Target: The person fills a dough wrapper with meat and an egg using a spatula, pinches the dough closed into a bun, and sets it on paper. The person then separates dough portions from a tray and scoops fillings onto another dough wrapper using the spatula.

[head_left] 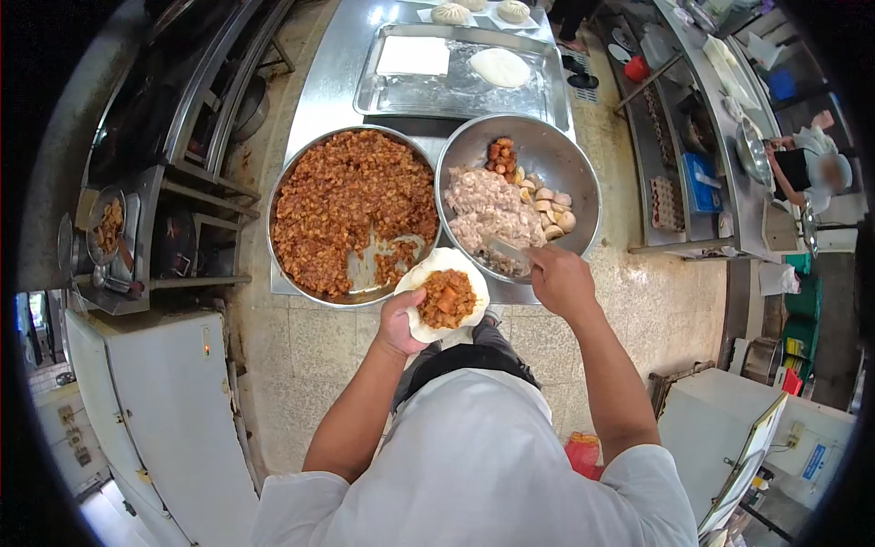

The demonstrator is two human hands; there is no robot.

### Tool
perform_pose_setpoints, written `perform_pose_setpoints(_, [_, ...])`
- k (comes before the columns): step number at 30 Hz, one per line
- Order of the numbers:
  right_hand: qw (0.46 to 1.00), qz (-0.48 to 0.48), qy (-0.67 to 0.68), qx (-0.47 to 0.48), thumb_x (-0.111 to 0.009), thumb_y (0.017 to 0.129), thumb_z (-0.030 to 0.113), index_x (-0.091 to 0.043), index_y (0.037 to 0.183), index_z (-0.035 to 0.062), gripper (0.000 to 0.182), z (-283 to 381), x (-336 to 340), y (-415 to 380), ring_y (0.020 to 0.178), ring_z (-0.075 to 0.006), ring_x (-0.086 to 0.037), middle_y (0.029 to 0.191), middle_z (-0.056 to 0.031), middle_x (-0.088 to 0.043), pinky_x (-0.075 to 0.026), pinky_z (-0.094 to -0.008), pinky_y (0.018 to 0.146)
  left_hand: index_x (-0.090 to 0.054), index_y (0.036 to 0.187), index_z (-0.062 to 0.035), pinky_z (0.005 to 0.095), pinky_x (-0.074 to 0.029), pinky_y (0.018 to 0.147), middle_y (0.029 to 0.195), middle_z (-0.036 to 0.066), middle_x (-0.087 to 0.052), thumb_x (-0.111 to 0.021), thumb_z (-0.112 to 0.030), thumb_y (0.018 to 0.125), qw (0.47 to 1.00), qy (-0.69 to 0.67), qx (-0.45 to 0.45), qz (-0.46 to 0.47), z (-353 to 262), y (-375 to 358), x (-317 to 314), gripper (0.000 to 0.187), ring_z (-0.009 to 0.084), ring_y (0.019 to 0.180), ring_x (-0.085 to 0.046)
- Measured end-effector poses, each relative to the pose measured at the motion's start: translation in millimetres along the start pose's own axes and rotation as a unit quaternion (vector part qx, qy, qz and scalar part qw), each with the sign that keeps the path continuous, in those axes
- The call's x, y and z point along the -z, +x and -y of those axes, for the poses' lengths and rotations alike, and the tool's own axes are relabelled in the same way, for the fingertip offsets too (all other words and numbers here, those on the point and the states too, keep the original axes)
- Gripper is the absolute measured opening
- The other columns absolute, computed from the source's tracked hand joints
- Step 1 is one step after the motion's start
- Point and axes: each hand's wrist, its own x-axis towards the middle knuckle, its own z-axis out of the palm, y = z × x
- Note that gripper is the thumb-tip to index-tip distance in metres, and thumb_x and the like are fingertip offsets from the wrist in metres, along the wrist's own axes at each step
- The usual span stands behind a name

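My left hand (401, 323) holds a round dough wrapper (480, 296) from its left edge, thumb on top. On the wrapper sits a mound of reddish-brown chunky filling (445, 299). My right hand (559, 281) is closed around a flat metal spatula (507, 247), whose blade lies against pale minced meat (488, 202) in a steel bowl (583, 164). Egg pieces (552, 211) and reddish-orange chunks (501, 157) share that bowl. To its left, a wide steel basin (273, 239) contains more reddish-brown filling (355, 196), with bare metal showing near its front.
Behind the bowls, a floured metal tray (460, 100) bears a flat dough round (499, 67) and a white square sheet (413, 56). Pleated buns (450, 13) rest at the table's far end. Another person (809, 169) stands at the right-hand counter. A white fridge (173, 392) is at left.
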Motion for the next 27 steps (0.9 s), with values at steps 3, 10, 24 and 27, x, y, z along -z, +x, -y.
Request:
perform_pose_setpoints(3, [1.0,-0.001,0.013,-0.012,-0.057,0.08,0.008,-0.071,0.105,0.007,0.029,0.4,3.6,-5.0,0.082,-0.0364,-0.066,0.087,-0.0153,-0.067,-0.053,-0.0452,0.073,-0.039,0.143,-0.0003,0.054,-0.039,0.109,0.139,0.021,-0.051,-0.064,-0.025,0.083,1.0,0.001,-0.01,-0.012,-3.0,-2.1,5.8,0.07,0.0383,0.127,-0.052])
perform_pose_setpoints(10, [0.989,-0.055,0.138,-0.003,-0.06,0.083,0.005,-0.071,0.103,0.0074,0.023,7.1,21.2,-36.3,0.077,-0.0329,-0.065,0.084,-0.0153,-0.066,-0.052,-0.0412,0.068,-0.038,0.144,-0.0014,0.055,-0.039,0.109,0.14,0.021,-0.05,-0.058,-0.03,0.091,0.996,-0.036,-0.073,-0.044,-17.1,-12.0,4.4,0.063,0.0391,0.127,-0.051])
perform_pose_setpoints(24, [0.978,-0.201,0.061,0.008,-0.067,0.075,-0.003,-0.072,0.103,0.0101,0.031,73.2,48.1,-88.9,0.074,-0.0267,-0.059,0.084,-0.009,-0.058,-0.049,-0.0371,0.061,-0.041,0.142,-0.0061,0.055,-0.041,0.107,0.137,0.017,-0.054,-0.068,-0.029,0.086,0.995,-0.068,-0.041,0.056,-12.7,15.3,-42.9,0.067,0.036,0.126,-0.053])
perform_pose_setpoints(27, [0.963,-0.234,0.131,-0.009,-0.068,0.074,-0.003,-0.072,0.103,0.0107,0.033,82.5,43.0,-100.5,0.072,-0.0264,-0.059,0.083,-0.0087,-0.058,-0.048,-0.0364,0.061,-0.041,0.142,-0.0058,0.0542,-0.042,0.107,0.135,0.017,-0.055,-0.069,-0.026,0.085,0.994,-0.08,-0.043,0.054,-9.5,13.9,-48.1,0.067,0.0355,0.125,-0.054])
